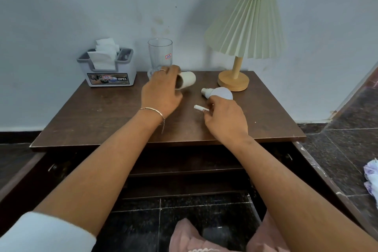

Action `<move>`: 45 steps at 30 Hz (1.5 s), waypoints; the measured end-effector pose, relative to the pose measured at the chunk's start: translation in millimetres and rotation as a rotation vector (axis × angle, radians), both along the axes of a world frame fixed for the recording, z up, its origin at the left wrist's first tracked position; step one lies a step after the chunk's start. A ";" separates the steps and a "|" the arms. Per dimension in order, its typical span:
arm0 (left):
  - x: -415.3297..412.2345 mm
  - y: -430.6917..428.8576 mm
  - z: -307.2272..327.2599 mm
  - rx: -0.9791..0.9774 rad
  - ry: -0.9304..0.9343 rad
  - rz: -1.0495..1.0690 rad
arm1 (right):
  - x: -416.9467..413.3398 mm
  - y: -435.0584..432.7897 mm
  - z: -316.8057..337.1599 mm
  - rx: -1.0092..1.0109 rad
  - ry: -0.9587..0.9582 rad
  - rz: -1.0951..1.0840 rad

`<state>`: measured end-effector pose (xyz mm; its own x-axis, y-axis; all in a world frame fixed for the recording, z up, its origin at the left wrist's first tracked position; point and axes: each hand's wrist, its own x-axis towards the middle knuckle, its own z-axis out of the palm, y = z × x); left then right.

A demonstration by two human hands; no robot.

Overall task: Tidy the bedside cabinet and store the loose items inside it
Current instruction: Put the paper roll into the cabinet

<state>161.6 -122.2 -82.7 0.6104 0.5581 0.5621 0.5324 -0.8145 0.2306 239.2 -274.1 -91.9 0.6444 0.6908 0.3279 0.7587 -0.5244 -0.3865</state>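
On the dark wooden cabinet top (98,114) a cream paper cup (187,82) lies on its side, and my left hand (161,92) is closed around its open end. A white light bulb (218,93) lies to the right, just beyond my right hand (225,118). That hand pinches a small white stick-like item (199,108) between fingertips, low over the top. Both cabinet doors (24,180) stand open below, showing a dark shelf (184,170) inside.
A grey tissue holder (110,71) with white tissues stands at the back left, with a tall clear glass (160,55) beside it. A pleated lamp (245,32) on a wooden base stands back right. Dark tiled floor surrounds the cabinet; crumpled cloth (371,178) lies at the right.
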 end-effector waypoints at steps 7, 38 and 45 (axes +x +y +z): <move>-90.9 -16.6 1.5 -0.638 -0.551 0.079 | -26.8 -2.4 -0.6 0.186 0.258 0.067; -242.0 -124.9 -267.8 -1.694 -0.758 0.520 | -143.4 40.7 -235.9 -0.127 1.182 -0.310; -184.3 -70.0 -312.7 -1.577 -0.660 0.558 | -99.8 67.2 -279.9 0.064 1.377 -0.323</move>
